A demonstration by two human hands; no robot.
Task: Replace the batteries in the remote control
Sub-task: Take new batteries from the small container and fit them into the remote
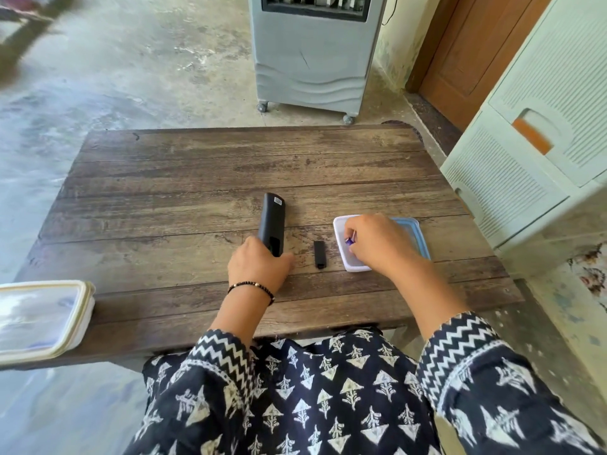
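The wooden surface (203,178) fills most of my view. At its left edge sits a lidded container (42,320). On the right, a small white tub (341,257) rests on its blue lid (417,229). The black remote control (272,218) lies face down in the middle, battery bay open. My left hand (259,264) curls round its near end. My right hand (377,241) reaches into the tub, pinching a purple battery (349,240). The battery cover (319,254) lies between remote and tub.

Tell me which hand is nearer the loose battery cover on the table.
Left. The left hand holds the remote just beside the battery cover; the right hand is over the white container.
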